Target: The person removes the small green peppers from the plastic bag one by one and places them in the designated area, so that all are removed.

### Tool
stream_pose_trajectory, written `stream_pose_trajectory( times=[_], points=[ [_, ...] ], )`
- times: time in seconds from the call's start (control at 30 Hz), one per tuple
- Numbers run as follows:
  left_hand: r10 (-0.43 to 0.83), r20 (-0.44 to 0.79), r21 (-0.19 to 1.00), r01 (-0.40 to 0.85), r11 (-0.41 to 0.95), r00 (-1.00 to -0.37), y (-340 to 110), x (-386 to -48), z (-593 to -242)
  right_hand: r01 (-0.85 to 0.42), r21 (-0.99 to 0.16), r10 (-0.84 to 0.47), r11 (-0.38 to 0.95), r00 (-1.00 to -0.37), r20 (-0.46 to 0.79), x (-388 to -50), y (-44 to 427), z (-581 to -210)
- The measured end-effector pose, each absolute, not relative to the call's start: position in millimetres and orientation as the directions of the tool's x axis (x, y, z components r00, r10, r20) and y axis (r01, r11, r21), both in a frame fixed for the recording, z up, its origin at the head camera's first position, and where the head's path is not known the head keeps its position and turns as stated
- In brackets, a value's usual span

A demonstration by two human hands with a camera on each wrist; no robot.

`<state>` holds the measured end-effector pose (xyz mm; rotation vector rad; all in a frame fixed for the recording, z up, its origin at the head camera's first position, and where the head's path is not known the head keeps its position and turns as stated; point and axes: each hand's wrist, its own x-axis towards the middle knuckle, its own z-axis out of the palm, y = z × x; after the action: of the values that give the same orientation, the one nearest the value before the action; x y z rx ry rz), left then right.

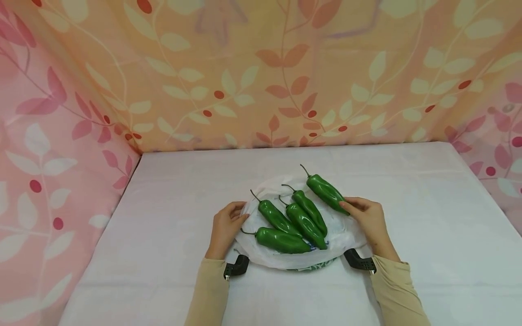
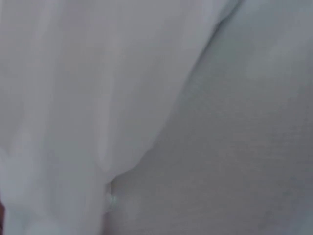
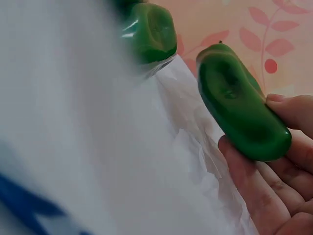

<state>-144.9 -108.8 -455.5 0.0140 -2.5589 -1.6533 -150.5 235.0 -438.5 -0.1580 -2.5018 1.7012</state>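
Backdrop: floral cloth, orange far wall [image 1: 228,45], pink side walls [image 1: 24,203] left and right. In front of it, a white-covered table [image 1: 142,271].

White thin plastic bag [image 1: 277,260] sits mid-table, spread wide, mouth up, crinkled. Two beige sleeves [image 1: 209,290] come in from the near side, one each side of the bag.

Left hand [image 1: 224,228]: pinching the bag's left edge, thumb toward the near side. Left wrist view is mostly blurred white plastic, adds little.

Right hand [image 1: 372,222]: grasping the blunt end of the right-hand pepper [image 1: 327,192], thumb on one side, fingers on the other. Stem points far-left, over the bag's far-right part. Can't tell whether the bag takes any of its weight.

Four more green peppers [image 1: 305,224] lie on the bag, side by side and close together, stems to the left or far-left. All five are glossy with thin curved stems.

Small stuff: a black wrist mount [image 1: 238,266] under each wrist; green pattern [image 1: 318,265] at the bag's near edge, can't tell if printed or underneath; blue print [image 3: 29,200] on the plastic.
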Motion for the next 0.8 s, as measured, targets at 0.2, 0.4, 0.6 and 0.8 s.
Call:
stream_pose_trajectory(
  times=[0.2, 0.4, 0.6, 0.8],
  points=[
    [-0.058, 0.078, 0.914, 0.048, 0.404, -0.995, -109, -144, -454, 0.037, -0.958, 0.228, 0.284, -0.973, 0.030, -149, 235, -436],
    [-0.056, 0.070, 0.923, 0.044, 0.382, -0.996, -108, -144, -453, 0.095, -0.967, 0.322, 0.237, -0.947, -0.015, -150, 238, -435],
    [-0.053, 0.070, 0.918, 0.044, 0.394, -0.996, -108, -144, -455, 0.121, -0.982, 0.395, 0.145, -0.917, -0.055, -155, 240, -432],
    [-0.059, 0.065, 0.916, 0.036, 0.400, -0.996, -108, -144, -454, 0.116, -0.991, 0.439, 0.061, -0.895, -0.078, -160, 240, -426]
  ],
)
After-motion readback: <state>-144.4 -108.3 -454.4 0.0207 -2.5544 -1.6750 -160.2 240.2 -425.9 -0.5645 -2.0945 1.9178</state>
